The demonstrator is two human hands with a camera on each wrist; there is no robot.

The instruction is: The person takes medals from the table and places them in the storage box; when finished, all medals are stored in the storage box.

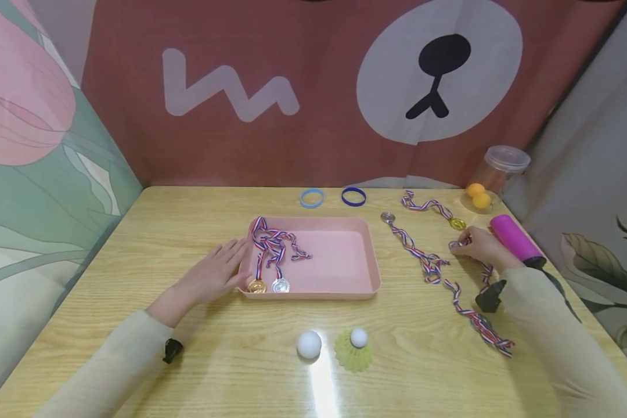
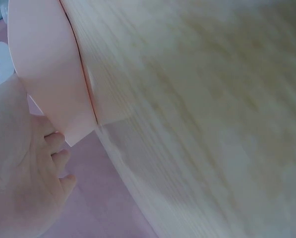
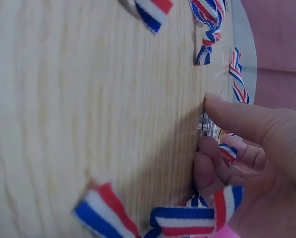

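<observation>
My left hand (image 1: 214, 271) lies against the left side of a pink tray (image 1: 339, 295), fingers straight, touching its rim. Inside the tray are a gold medal (image 1: 257, 286) and a silver medal (image 1: 280, 285) with striped ribbons bunched above them. At the right, my right hand (image 1: 483, 248) pinches a silver-coloured medal (image 3: 208, 125) between thumb and fingers, close to the table. Its red, white and blue ribbon (image 3: 185, 218) trails below the hand. Nearby lie another silver medal (image 1: 388, 217), a gold medal (image 1: 457, 223) and a further ribbon (image 1: 486, 331) partly covering its medal.
Light blue (image 1: 312, 198) and dark blue wristbands (image 1: 353, 197) lie behind the tray. A clear jar (image 1: 501, 168) with orange balls and a pink cylinder (image 1: 517, 239) stand right. In front are a white ball (image 1: 309, 345) and a yellow shuttlecock (image 1: 353, 354).
</observation>
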